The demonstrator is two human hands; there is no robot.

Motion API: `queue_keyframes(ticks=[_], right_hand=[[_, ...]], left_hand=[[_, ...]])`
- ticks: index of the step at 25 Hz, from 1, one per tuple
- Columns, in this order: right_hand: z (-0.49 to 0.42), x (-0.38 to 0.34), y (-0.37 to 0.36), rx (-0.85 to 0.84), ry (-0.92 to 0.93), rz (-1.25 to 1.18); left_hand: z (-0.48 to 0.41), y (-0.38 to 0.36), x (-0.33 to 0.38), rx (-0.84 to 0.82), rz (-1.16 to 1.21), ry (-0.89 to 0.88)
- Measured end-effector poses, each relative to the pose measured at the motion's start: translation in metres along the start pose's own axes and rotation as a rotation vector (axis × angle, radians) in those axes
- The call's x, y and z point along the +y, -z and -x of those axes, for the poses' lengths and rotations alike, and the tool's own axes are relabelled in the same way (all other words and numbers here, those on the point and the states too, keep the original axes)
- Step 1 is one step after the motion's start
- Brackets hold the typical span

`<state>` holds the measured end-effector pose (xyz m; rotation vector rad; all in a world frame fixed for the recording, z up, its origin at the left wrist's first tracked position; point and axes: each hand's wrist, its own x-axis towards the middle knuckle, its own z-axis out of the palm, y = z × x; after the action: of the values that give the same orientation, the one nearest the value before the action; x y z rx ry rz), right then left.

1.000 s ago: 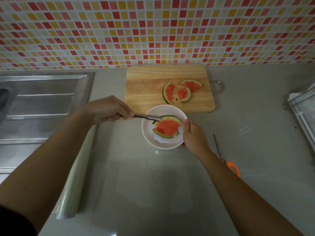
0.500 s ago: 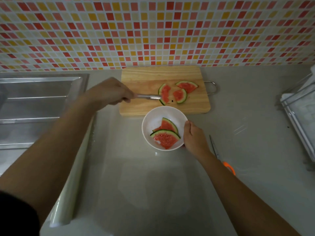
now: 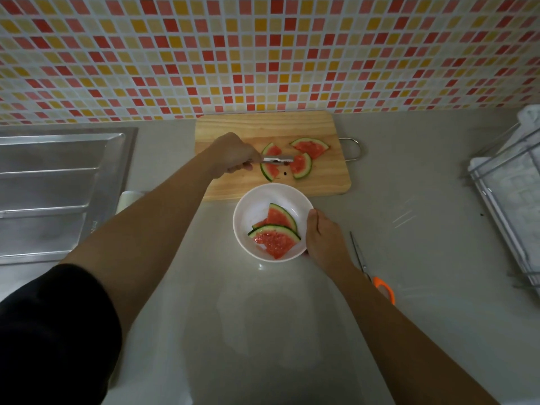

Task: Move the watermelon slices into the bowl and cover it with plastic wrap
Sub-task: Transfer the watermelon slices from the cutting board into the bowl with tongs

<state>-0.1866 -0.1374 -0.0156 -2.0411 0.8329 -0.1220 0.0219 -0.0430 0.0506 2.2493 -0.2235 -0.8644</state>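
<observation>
A white bowl on the counter holds two watermelon slices. My right hand grips the bowl's right rim. Behind it lies a wooden cutting board with three slices: a left one, a middle one and a far right one. My left hand holds metal tongs across the left slice, their tips reaching the middle slice. A roll of plastic wrap shows only as a white end beside my left forearm.
Orange-handled scissors lie on the counter right of my right forearm. A steel sink drainboard fills the left side. A wire rack stands at the right edge. The tiled wall rises just behind the board.
My left hand carried the tongs from the bowl back over the board and further right, to the middle slice. The slice it brought now lies in the bowl. My right hand stayed on the rim.
</observation>
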Motion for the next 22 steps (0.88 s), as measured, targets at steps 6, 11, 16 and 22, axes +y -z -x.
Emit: queue_keyframes(ticks=[6, 11, 16, 22], right_hand=[[0.002, -0.001, 0.001, -0.004, 0.007, -0.005], [0.003, -0.002, 0.003, -0.022, -0.001, -0.022], [0.002, -0.002, 0.003, -0.040, -0.020, -0.037], [0.000, 0.000, 0.003, -0.049, -0.013, -0.028]], left_hand=[[0.005, -0.017, 0.009, 0.080, -0.181, -0.092], [0.004, -0.021, 0.014, 0.103, -0.185, -0.115], [0.007, -0.013, 0.006, 0.103, 0.042, -0.047], [0.011, 0.012, -0.003, 0.081, 0.153, 0.025]])
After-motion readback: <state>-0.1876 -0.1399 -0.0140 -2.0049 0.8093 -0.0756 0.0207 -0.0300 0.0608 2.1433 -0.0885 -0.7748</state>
